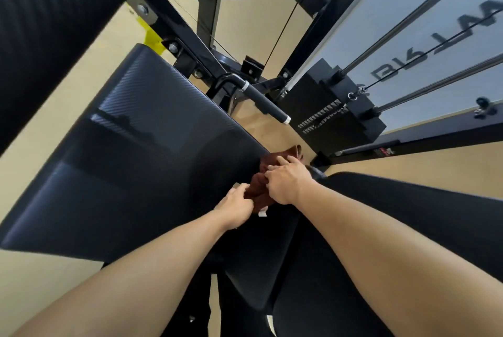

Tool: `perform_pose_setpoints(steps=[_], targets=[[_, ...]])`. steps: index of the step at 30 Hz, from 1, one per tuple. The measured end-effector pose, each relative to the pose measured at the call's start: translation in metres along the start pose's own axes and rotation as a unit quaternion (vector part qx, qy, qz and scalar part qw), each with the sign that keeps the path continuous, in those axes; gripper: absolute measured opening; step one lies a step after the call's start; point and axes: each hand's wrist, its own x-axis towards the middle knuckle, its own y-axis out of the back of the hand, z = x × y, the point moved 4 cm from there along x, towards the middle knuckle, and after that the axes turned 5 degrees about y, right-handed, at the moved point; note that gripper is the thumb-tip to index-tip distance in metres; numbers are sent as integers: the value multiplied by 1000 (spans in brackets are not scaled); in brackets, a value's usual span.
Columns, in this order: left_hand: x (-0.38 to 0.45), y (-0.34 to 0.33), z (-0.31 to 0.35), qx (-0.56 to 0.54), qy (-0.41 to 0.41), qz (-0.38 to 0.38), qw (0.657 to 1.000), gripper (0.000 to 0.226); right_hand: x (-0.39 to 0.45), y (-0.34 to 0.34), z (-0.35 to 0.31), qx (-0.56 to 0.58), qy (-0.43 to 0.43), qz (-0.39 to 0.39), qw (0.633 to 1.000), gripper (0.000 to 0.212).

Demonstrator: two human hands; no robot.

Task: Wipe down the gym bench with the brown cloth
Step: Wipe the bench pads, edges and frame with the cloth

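brown cloth (262,183) half hidden under hands

Both bare forearms reach forward and converge. The left hand (234,207) has its fingers curled in a pinch; the right hand (287,180), just beside it, lies knuckles up with fingers bent downward.

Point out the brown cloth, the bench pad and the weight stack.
brown cloth (272,162), head view, upper fold.
bench pad (141,151), head view, middle of the black surface.
weight stack (324,108), head view, black side face.
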Motion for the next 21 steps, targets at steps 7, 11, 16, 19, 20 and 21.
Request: perform_pose_setpoints(steps=[7,11,16,19,20,21], targets=[[-32,-19,-84,111,4,-29,993,13,-14,-58,-115,5,12,-74,997,60],[-40,-34,-128,87,21,-38,995,24,-25,-76,-151,-3,-12,-65,998,63],[-43,-71,-168,36,-9,-75,996,80,-24,-102,-190,-71,-35,-82,994,70],[-54,-95,-180,104,-35,-96,989,64,-24,-131,-213,-145,-51,-67,986,72],[-59,-100,-179,115,-47,-82,989,55,-28,-137,-219,-167,-55,-51,983,72],[-60,-102,-178,114,-59,-63,990,48,-30,-140,-221,-186,-58,-31,980,73]])
